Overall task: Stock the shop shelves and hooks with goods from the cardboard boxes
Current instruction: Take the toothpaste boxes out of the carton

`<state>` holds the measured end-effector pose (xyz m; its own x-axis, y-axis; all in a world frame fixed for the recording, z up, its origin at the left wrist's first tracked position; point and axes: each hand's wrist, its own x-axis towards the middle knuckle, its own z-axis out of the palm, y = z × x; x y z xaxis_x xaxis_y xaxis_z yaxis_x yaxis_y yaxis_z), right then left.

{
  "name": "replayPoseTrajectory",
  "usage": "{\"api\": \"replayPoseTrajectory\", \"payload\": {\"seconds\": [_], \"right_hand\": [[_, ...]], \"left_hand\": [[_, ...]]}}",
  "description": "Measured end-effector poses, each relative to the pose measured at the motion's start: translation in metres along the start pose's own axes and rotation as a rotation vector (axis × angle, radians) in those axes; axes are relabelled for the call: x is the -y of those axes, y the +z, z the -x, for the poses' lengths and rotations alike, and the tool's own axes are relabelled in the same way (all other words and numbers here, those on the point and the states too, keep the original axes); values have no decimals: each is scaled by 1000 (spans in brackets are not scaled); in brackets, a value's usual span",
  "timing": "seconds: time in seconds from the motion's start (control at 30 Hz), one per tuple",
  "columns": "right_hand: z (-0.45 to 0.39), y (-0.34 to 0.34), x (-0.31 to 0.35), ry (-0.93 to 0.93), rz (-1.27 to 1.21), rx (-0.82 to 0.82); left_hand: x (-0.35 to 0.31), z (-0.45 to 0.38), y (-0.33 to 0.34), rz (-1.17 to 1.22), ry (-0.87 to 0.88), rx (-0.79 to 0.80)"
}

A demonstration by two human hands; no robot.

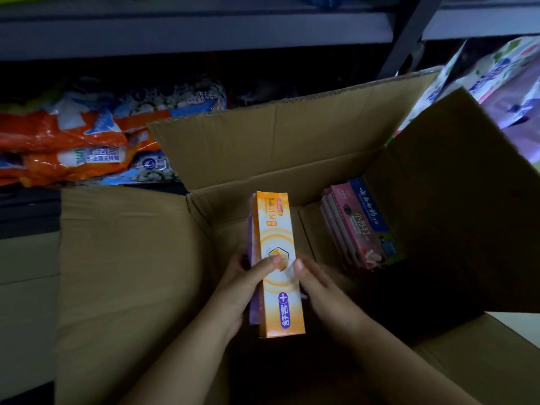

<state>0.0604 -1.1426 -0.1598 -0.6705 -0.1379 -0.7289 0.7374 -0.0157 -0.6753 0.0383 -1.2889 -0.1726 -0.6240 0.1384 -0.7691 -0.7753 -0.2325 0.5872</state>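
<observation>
An open cardboard box (pixel 263 147) fills the middle of the view, flaps spread outward. Above its inside I hold a stack of long toothpaste cartons with an orange one (pixel 276 238) on top and purple ones beneath. My left hand (pixel 242 287) grips the stack from the left, thumb on the orange face. My right hand (pixel 318 290) holds its right edge, thumb on the top face. Several pink and blue toothpaste cartons (pixel 361 226) lean against the box's right inner wall.
A grey metal shelf (pixel 190 30) runs across the top. Orange and blue plastic bags (pixel 73 141) lie on the lower shelf at left. White and purple bags (pixel 502 92) sit behind the right flap. The box's left flap (pixel 122 273) hangs outward.
</observation>
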Motion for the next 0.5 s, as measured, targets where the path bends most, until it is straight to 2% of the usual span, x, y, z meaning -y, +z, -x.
{"api": "replayPoseTrajectory", "payload": {"seconds": [0.07, 0.3, 0.5], "right_hand": [[4, 9, -6, -14, -8, 62], [15, 3, -2, -68, -112, -73], [45, -9, 47, -130, -148, -178]], "left_hand": [[-1, 1, 1, -24, 22, -35], [-6, 2, -5, 27, 108, -67], [-43, 23, -3, 31, 184, -40]]}}
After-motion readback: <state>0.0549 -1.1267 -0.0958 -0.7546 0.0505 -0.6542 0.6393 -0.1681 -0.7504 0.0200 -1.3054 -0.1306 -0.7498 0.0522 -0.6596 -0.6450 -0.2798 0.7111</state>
